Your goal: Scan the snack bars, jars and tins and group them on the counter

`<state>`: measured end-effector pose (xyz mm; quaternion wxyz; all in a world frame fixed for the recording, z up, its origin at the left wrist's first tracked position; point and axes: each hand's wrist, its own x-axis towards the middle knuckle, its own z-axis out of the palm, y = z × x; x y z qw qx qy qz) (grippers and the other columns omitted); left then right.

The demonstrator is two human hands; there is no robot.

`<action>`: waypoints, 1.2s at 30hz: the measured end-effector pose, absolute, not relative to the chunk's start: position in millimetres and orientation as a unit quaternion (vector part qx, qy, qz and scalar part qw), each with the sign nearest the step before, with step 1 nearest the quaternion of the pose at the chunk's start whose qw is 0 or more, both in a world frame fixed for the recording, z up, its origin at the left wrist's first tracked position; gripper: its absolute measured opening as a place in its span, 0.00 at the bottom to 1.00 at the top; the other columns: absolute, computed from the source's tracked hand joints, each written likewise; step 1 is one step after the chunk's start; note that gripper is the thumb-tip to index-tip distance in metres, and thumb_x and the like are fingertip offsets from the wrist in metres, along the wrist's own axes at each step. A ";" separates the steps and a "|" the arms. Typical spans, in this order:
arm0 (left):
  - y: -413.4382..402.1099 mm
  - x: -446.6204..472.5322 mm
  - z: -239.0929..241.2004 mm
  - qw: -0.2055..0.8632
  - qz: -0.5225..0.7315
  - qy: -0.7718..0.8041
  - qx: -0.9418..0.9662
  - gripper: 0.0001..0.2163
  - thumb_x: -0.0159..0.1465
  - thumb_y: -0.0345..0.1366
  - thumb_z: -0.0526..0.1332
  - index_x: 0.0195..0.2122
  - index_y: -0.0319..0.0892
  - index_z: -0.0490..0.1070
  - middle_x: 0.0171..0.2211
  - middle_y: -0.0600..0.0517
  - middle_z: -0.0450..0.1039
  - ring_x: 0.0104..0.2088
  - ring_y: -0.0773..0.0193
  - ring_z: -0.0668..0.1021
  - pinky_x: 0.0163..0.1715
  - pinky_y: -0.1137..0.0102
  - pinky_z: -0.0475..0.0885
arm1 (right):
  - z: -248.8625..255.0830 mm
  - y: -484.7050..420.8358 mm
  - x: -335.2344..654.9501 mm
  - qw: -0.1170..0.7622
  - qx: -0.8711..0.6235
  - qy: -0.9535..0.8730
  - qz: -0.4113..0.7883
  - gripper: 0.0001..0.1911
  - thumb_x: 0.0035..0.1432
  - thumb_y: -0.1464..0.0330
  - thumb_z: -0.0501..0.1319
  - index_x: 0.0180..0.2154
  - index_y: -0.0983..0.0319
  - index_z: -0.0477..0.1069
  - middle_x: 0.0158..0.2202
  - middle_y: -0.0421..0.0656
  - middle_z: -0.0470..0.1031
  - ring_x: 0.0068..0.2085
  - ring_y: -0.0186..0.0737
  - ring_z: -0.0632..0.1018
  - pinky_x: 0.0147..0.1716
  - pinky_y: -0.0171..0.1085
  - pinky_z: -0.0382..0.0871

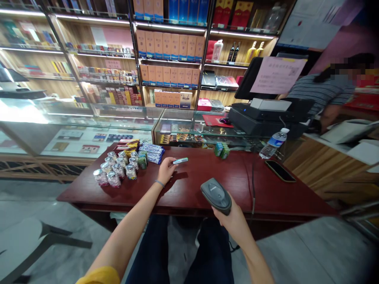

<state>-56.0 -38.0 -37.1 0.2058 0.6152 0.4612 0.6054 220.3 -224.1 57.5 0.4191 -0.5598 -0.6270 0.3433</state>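
My left hand pinches a small green-and-white pack just above the dark red table. A grey handheld barcode scanner is gripped by my right hand over the table's front edge, its head pointing up and to the left. Left of my left hand stand several small jars with silver lids, with small green packs beside them. Behind these lie blue-and-white wrapped packets and yellow-and-maroon packets. Two or more green packs stand near the table's back edge.
A water bottle and a phone are at the table's right. A black cable crosses the table. Behind are a glass counter, a monitor and stocked shelves. A person in a striped shirt is at the right.
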 end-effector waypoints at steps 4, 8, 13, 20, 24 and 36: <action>-45.1 -58.2 -27.3 0.152 0.579 0.479 0.642 0.09 0.62 0.31 0.66 0.44 0.43 0.73 0.42 0.48 0.76 0.45 0.58 0.80 0.45 0.62 0.78 | 57.4 -224.1 223.2 0.425 -0.559 -0.622 0.347 0.17 0.54 0.60 0.64 0.44 0.60 0.70 0.21 0.37 0.75 0.22 0.40 0.77 0.20 0.33 0.66; -62.0 -72.9 0.5 0.083 0.527 0.468 0.705 0.10 0.65 0.32 0.64 0.48 0.44 0.74 0.45 0.47 0.77 0.48 0.57 0.79 0.49 0.60 0.76 | 53.4 -221.8 228.3 0.420 -0.568 -0.620 0.343 0.20 0.54 0.59 0.65 0.47 0.61 0.71 0.18 0.34 0.72 0.20 0.41 0.75 0.20 0.34 0.65; -85.9 -119.1 46.1 -0.019 0.409 0.502 0.761 0.13 0.66 0.35 0.64 0.53 0.46 0.75 0.45 0.47 0.77 0.47 0.55 0.78 0.52 0.59 0.74 | 49.6 -217.5 227.1 0.428 -0.570 -0.619 0.329 0.17 0.54 0.58 0.65 0.43 0.60 0.71 0.18 0.35 0.72 0.19 0.40 0.74 0.20 0.34 0.66; -113.4 -189.7 76.3 -0.102 0.254 0.581 0.767 0.12 0.65 0.33 0.64 0.50 0.45 0.73 0.43 0.46 0.76 0.47 0.51 0.77 0.49 0.60 0.73 | 46.1 -213.9 213.7 0.441 -0.563 -0.613 0.335 0.17 0.52 0.58 0.65 0.41 0.59 0.70 0.18 0.35 0.72 0.17 0.39 0.72 0.19 0.36 0.66; -118.2 -207.7 74.9 -0.116 0.216 0.608 0.756 0.09 0.64 0.33 0.65 0.46 0.45 0.73 0.40 0.46 0.76 0.45 0.51 0.77 0.47 0.60 0.72 | 47.1 -213.4 208.1 0.441 -0.562 -0.611 0.342 0.16 0.51 0.58 0.65 0.39 0.59 0.70 0.18 0.35 0.72 0.16 0.38 0.70 0.19 0.36 0.65; -111.3 -199.4 63.5 -0.114 0.171 0.609 0.766 0.09 0.61 0.30 0.65 0.43 0.47 0.73 0.41 0.46 0.72 0.45 0.51 0.77 0.48 0.60 0.69 | 42.3 -215.3 213.9 0.431 -0.560 -0.607 0.363 0.16 0.55 0.57 0.65 0.40 0.58 0.69 0.17 0.33 0.69 0.17 0.40 0.71 0.20 0.36 0.66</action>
